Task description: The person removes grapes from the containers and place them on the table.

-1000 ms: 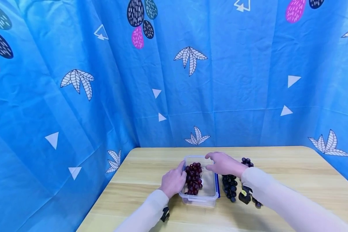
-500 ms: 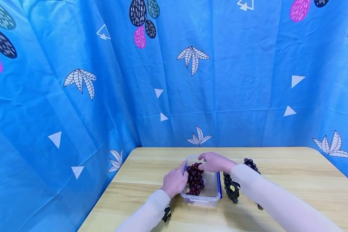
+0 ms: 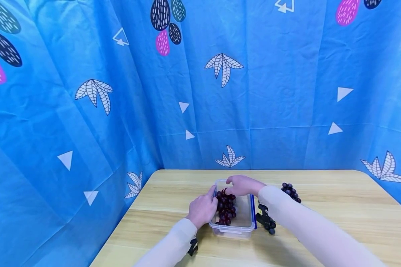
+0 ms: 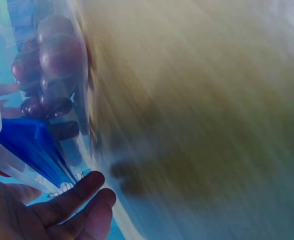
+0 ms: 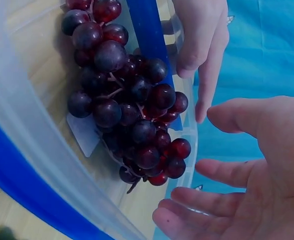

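A clear plastic food box (image 3: 244,211) with blue locking flaps stands on the table, holding a bunch of dark red grapes (image 3: 225,209) along its left side. My left hand (image 3: 203,208) rests against the box's left rim, its index finger stretched forward along the edge. In the left wrist view its fingers lie loosely beside a blue flap (image 4: 32,145). Over the far end of the box hovers my right hand (image 3: 242,184). The right wrist view shows that hand (image 5: 246,175) with thumb and fingers spread apart beside the red grapes (image 5: 137,110), holding nothing.
A bunch of black grapes (image 3: 270,226) lies right of the box, partly hidden by the right wrist camera. More black grapes (image 3: 291,192) appear beyond the right sleeve. A blue patterned curtain (image 3: 280,111) hangs behind the wooden table (image 3: 347,207) and along its left.
My right hand has moved left, from the box's far right corner to above the far end of the red grapes. The left hand has stayed at the left rim.
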A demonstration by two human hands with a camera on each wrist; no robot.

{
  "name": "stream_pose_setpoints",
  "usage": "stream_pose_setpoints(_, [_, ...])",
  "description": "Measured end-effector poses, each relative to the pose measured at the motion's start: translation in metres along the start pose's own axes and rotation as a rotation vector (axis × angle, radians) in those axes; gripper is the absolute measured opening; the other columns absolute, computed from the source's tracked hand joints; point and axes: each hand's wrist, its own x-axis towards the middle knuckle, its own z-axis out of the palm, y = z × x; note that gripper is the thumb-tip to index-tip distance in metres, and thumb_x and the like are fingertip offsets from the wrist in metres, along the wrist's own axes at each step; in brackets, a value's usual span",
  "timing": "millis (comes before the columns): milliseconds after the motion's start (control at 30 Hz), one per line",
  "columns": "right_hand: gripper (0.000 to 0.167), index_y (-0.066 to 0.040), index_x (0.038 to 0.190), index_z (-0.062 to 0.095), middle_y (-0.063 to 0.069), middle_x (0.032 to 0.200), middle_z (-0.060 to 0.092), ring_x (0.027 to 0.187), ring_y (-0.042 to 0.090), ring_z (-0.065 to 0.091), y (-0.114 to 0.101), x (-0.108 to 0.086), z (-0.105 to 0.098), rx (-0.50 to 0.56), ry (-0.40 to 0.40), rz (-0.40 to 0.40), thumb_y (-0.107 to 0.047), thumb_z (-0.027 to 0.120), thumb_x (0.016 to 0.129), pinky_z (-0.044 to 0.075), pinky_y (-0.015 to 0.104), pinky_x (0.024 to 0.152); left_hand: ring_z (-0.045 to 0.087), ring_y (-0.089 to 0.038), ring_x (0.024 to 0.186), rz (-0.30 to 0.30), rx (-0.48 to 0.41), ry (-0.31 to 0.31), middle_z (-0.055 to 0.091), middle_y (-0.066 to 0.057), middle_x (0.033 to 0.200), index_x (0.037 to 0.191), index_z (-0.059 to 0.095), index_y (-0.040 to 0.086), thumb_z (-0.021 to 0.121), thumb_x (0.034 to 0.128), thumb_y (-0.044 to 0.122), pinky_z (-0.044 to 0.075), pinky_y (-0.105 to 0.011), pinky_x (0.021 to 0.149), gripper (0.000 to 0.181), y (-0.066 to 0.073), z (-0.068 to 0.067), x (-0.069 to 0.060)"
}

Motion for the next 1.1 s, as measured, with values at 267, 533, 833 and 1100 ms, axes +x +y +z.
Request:
stream_pose_setpoints(267, [0.056,-0.005,0.140,0.056,0.016,0.137,0.061,0.098,0.029,0.066,-0.002,0.011,0.005,0.023,-0.044,0.068,-0.035,0.067,0.095,0.056,0.049,0.085,0.065,-0.027,0.076,-0.003,-0.006,0.010,0.072,-0.017,0.101,0.155,0.041,0.022,0.041,0.1038,0.032,0.048,-0.043,0.056,0.052,0.001,-0.001,-0.001])
stream_pose_setpoints(533, [0.060,-0.009,0.143,0.054,0.012,0.141,0.057,0.101,0.025,0.063,0.000,0.020,0.009,0.038,-0.100,0.126,-0.039,0.068,0.094,0.058,0.045,0.074,0.066,-0.028,0.080,-0.010,-0.002,0.009,0.073,-0.016,0.104,0.156,0.040,0.023,0.041,0.1040,0.033,0.049,-0.043,0.058,0.053,-0.001,0.001,0.000])
stream_pose_setpoints(833, [0.059,-0.011,0.143,0.055,0.010,0.141,0.058,0.105,0.024,0.063,-0.001,0.028,0.013,0.008,-0.116,0.160,-0.042,0.067,0.094,0.058,0.043,0.073,0.062,-0.023,0.074,-0.006,-0.009,0.004,0.072,-0.013,0.097,0.156,0.038,0.026,0.039,0.1037,0.035,0.046,-0.040,0.056,0.053,-0.002,0.003,0.002])
stream_pose_setpoints(1100, [0.044,-0.012,0.131,0.065,0.005,0.117,0.066,0.095,0.020,0.061,-0.001,0.033,0.017,-0.031,-0.120,0.166,-0.037,0.066,0.095,0.059,0.045,0.072,0.069,-0.029,0.087,-0.010,0.000,0.023,0.073,-0.015,0.112,0.156,0.039,0.026,0.039,0.1038,0.035,0.052,-0.045,0.063,0.053,-0.002,0.004,0.001])
